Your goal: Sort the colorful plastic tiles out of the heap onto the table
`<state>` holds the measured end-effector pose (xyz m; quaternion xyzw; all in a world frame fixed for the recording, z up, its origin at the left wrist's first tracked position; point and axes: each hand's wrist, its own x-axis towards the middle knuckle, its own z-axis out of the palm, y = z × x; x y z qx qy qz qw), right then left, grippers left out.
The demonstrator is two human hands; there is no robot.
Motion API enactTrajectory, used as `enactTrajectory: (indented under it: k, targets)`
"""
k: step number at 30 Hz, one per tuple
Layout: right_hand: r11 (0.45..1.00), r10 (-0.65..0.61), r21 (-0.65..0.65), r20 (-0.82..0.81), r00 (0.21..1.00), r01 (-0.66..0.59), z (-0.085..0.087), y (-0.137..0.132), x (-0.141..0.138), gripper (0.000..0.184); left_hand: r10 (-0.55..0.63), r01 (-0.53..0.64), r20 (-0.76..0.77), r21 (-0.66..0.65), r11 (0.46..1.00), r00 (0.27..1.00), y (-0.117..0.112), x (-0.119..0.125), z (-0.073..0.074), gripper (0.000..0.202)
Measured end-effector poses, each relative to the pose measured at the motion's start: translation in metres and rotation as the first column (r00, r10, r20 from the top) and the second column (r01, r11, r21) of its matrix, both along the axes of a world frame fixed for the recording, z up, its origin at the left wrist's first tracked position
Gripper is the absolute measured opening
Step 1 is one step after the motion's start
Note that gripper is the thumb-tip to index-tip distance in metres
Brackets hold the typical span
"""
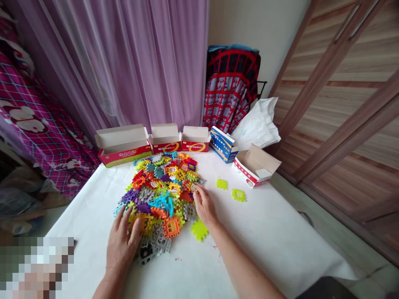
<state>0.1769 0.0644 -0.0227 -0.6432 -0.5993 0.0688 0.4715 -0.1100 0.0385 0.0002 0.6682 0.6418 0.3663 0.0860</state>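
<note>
Plastic blocks (158, 195) in a heap — left hand (121, 245) with fingers splayed open on them, right hand (204, 204) with fingers touching one, grip unclear.

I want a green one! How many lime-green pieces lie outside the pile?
3: two pieces on the white cloth right of the pile, one below the right hand. More may hide in the pile.

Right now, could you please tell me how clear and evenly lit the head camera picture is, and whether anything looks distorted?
In the head view, the light is soft and even; the plastic building pieces look fairly sharp; the wood-grain doors splay from wide-angle distortion; a pixelated patch covers the lower-left corner.
</note>
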Motion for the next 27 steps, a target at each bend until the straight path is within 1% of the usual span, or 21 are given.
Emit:
enactTrajectory:
  k: [2,3,4,5,6,7,8,10,12,14,16,19,22,24,25,26,27]
  targets:
    - [1.0,0.001,-0.009,0.068,0.998,-0.001,0.008,-0.001,0.031,0.034,0.042,-0.045,0.074,0.042,0.998,0.996,-0.001,-0.006,0.001,0.051]
    - [0.999,-0.02,-0.033,0.126,0.992,0.024,0.013,0.0,0.05,0.03,0.06,-0.065,0.095,0.054,0.996,0.994,-0.001,-0.009,0.002,0.049]
    - [0.994,-0.071,-0.071,0.186,0.98,0.085,0.018,0.0,0.07,0.027,0.07,-0.076,0.105,0.057,0.995,0.992,-0.001,-0.01,0.002,0.047]
    - [0.979,-0.128,-0.126,0.247,0.961,0.162,0.022,0.002,0.089,0.026,0.073,-0.079,0.108,0.05,0.996,0.991,0.001,-0.011,0.003,0.045]
    - [0.957,-0.157,-0.187,0.309,0.938,0.222,0.026,0.004,0.106,0.029,0.074,-0.078,0.108,0.034,0.996,0.991,0.004,-0.012,0.004,0.044]
    - [0.937,-0.143,-0.249,0.369,0.919,0.245,0.029,0.006,0.121,0.033,0.075,-0.076,0.108,0.01,0.997,0.991,0.007,-0.011,0.005,0.043]
    - [0.92,-0.097,-0.309,0.418,0.904,0.241,0.032,0.009,0.132,0.036,0.078,-0.077,0.11,-0.016,0.997,0.991,0.012,-0.011,0.007,0.043]
    - [0.897,0.011,-0.394,0.471,0.882,0.2,0.033,0.014,0.146,0.04,0.104,-0.097,0.127,-0.057,0.994,0.986,0.023,-0.009,0.009,0.043]
    - [0.892,0.072,-0.422,0.483,0.873,0.16,0.033,0.019,0.149,0.037,0.147,-0.136,0.154,-0.077,0.988,0.977,0.033,-0.008,0.01,0.042]
    - [0.9,0.079,-0.41,0.482,0.872,0.146,0.032,0.026,0.145,0.035,0.179,-0.166,0.179,-0.087,0.982,0.967,0.04,-0.007,0.011,0.041]
    - [0.909,0.061,-0.389,0.481,0.874,0.15,0.032,0.037,0.137,0.035,0.19,-0.174,0.192,-0.097,0.98,0.963,0.044,-0.006,0.011,0.042]
    - [0.909,-0.006,-0.367,0.467,0.884,0.2,0.035,0.056,0.124,0.034,0.184,-0.163,0.192,-0.122,0.979,0.964,0.049,-0.007,0.012,0.046]
    - [0.9,-0.028,-0.376,0.455,0.89,0.221,0.04,0.065,0.113,0.03,0.133,-0.115,0.164,-0.113,0.987,0.977,0.045,-0.011,0.013,0.054]
    - [0.907,-0.046,-0.356,0.447,0.893,0.225,0.042,0.056,0.105,0.033,0.05,-0.044,0.08,-0.076,0.996,0.996,0.031,-0.014,0.009,0.063]
    - [0.92,-0.052,-0.33,0.429,0.902,0.21,0.041,0.044,0.099,0.038,0.0,0.001,0.012,-0.057,0.998,1.0,0.02,-0.015,0.004,0.07]
    - [0.939,-0.04,-0.298,0.407,0.913,0.174,0.039,0.029,0.092,0.046,-0.057,0.053,-0.064,-0.056,0.997,0.996,0.007,-0.015,-0.002,0.077]
    - [0.962,0.0,-0.255,0.37,0.929,0.102,0.034,0.011,0.083,0.055,-0.118,0.11,-0.152,-0.061,0.992,0.981,-0.006,-0.014,-0.009,0.084]
